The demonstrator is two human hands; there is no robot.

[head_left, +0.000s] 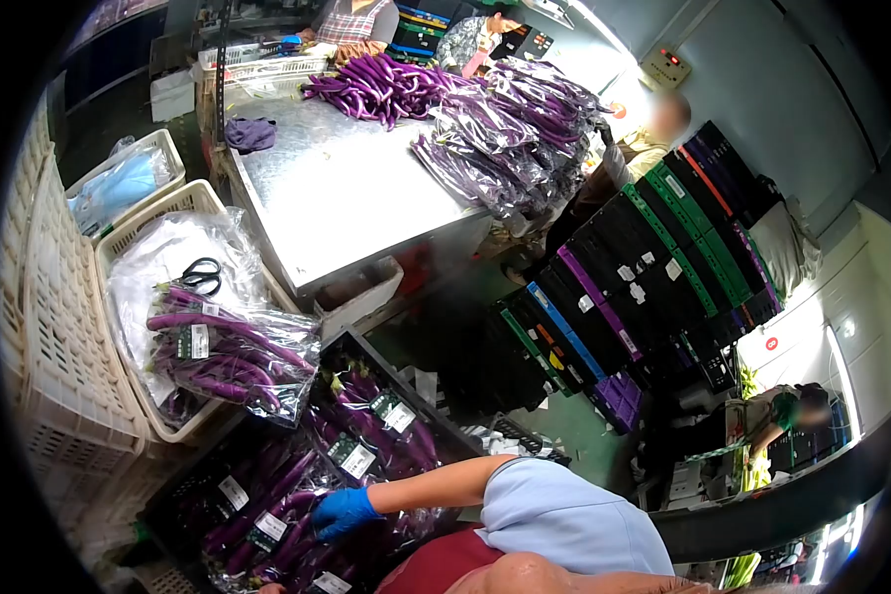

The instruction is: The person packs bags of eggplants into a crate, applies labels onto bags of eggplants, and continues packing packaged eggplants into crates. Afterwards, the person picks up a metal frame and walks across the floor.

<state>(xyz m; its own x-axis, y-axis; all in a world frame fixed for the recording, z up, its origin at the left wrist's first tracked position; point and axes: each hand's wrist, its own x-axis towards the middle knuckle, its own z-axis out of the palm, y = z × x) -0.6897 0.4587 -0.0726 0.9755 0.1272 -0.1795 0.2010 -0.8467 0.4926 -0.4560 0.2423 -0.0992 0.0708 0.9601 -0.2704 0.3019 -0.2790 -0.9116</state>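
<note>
My right hand (345, 513), in a blue glove, reaches down into a black crate (376, 348). Its fingers are curled together on bagged eggplants (285, 500) with white and green labels. Several more labelled bags fill the crate around it. At the bottom edge, a small skin-coloured patch (272, 589) could be part of my left hand; its fingers cannot be made out. Beside the crate, another bag of eggplants (233, 346) lies on clear plastic bags in a white basket (204, 196), near black scissors (201, 276).
A metal table (307, 188) bears loose eggplants (381, 89), a heap of bagged ones (515, 139) and a dark cloth (250, 135). White crates (79, 337) rise at left. Black crates (614, 277) are stacked at right. Several people work behind the table and at far right.
</note>
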